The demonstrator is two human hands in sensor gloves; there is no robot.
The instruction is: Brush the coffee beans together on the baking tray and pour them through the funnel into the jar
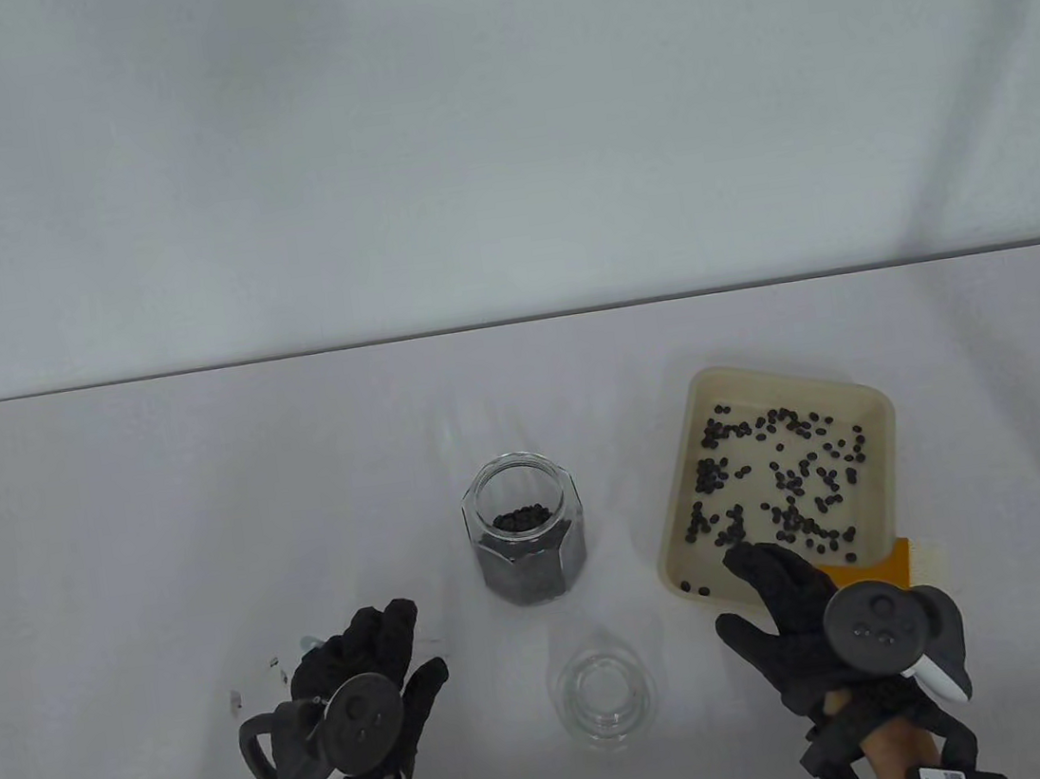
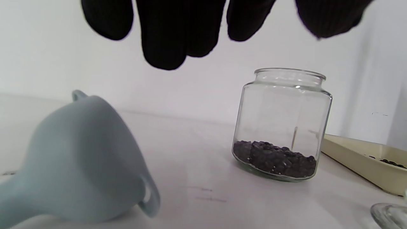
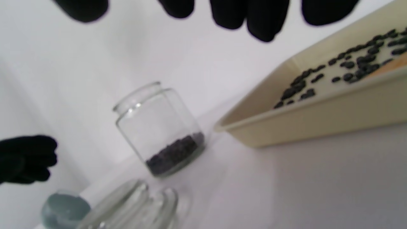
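A cream baking tray at the right holds scattered coffee beans. The glass jar stands open at the centre with a layer of beans inside. A pale blue funnel lies on its side under my left hand, whose fingers hang above it without touching. My right hand reaches over the tray's near edge with its fingers straight and nothing in them. An orange brush lies beside that hand at the tray's near corner, partly hidden.
The jar's glass lid lies on the table between my two hands, in front of the jar. A few small dark specks sit left of my left hand. The table's far edge meets a white wall.
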